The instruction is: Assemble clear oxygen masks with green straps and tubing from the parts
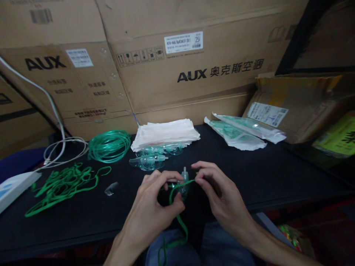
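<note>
A clear oxygen mask (184,189) with an upright pale connector is between my hands, over the table's front edge. My left hand (154,197) curls round the mask's left side, its fingers hiding part of it. Thumb and index finger of my right hand (219,192) are pinched on the end of a green elastic strap (181,222). From there the strap runs left across the mask, bends down past my left thumb and hangs over my lap.
A heap of green straps (65,183) and a small clear piece (111,188) lie left. Behind are coiled green tubing (109,146), more masks (148,161), stacked white pouches (166,133) and packed masks (235,131). Large cartons (194,85) wall the back. A white power strip (18,188) lies far left.
</note>
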Action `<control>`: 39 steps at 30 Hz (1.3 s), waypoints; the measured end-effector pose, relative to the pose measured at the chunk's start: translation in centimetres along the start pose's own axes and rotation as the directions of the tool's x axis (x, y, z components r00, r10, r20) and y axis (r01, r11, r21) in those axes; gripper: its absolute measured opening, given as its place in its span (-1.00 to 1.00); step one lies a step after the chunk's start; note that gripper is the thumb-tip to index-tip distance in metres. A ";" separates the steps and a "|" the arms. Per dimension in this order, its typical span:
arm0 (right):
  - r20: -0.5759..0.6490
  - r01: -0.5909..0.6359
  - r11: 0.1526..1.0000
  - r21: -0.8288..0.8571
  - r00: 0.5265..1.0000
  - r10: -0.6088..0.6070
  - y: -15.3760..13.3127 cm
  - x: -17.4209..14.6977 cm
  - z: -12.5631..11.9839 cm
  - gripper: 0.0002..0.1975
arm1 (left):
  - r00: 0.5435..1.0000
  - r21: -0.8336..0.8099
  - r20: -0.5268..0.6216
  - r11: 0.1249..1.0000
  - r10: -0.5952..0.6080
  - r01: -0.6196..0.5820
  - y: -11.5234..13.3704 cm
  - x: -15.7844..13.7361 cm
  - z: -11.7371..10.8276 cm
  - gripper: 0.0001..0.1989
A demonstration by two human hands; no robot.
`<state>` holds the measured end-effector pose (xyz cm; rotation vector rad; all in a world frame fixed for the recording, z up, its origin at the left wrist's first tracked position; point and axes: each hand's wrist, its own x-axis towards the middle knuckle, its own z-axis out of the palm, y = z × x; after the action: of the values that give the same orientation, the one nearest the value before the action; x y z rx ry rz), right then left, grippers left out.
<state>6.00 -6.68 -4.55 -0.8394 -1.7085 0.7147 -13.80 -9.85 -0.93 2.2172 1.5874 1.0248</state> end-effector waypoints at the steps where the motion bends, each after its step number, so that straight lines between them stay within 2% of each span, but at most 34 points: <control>1: -0.019 -0.024 0.999 0.028 1.000 0.025 0.0 0.1 0.0 -0.86 | 1.000 -0.004 -0.017 1.000 -0.002 0.002 -0.2 -0.1 -0.2 -0.69; 8: -0.121 -0.129 0.964 0.231 0.980 0.160 0.2 0.5 0.1 -0.84 | 0.994 -0.029 -0.109 1.000 -0.015 0.012 -1.2 -0.2 -1.1 -0.72; 13: -0.133 -0.162 0.912 0.377 0.965 0.227 0.4 0.6 0.3 -0.83 | 0.990 -0.059 -0.137 0.998 -0.017 0.009 -1.4 -0.1 -1.1 -0.69; 16: -0.122 -0.176 0.906 0.384 0.963 0.239 0.2 0.6 0.2 -0.80 | 0.990 -0.106 -0.142 0.994 0.002 -0.017 -1.3 -0.1 -0.7 -0.72; 22: 0.078 -0.255 0.890 0.377 0.967 0.243 -0.7 0.7 -0.1 -0.77 | 0.992 -0.184 -0.113 0.980 0.049 -0.069 -1.4 -0.1 -0.1 -0.71; 25: 0.187 -0.312 0.875 0.371 0.948 0.258 -0.8 0.9 -0.2 -0.59 | 0.991 -0.156 -0.116 0.984 0.069 -0.087 -1.8 -0.2 -0.1 -0.71; 29: 0.324 -0.282 0.905 0.319 0.930 0.175 -0.4 1.0 -0.1 -0.53 | 0.983 -0.180 -0.088 0.968 0.159 -0.173 -2.0 -0.5 0.1 -0.65; 33: 0.298 -0.283 0.886 0.368 0.938 0.176 0.0 0.9 0.1 -0.52 | 0.967 -0.241 -0.083 0.937 0.240 -0.254 -2.1 -0.7 0.6 -0.46; 39: 0.213 -0.256 0.873 0.416 0.960 0.180 0.2 0.7 0.0 -0.55 | 0.966 -0.201 -0.011 0.946 0.258 -0.255 -2.3 -0.8 0.8 -0.30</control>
<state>5.84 -6.00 -4.29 -0.6679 -1.5181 1.3062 -15.09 -9.49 -3.06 2.3228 1.1496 1.1746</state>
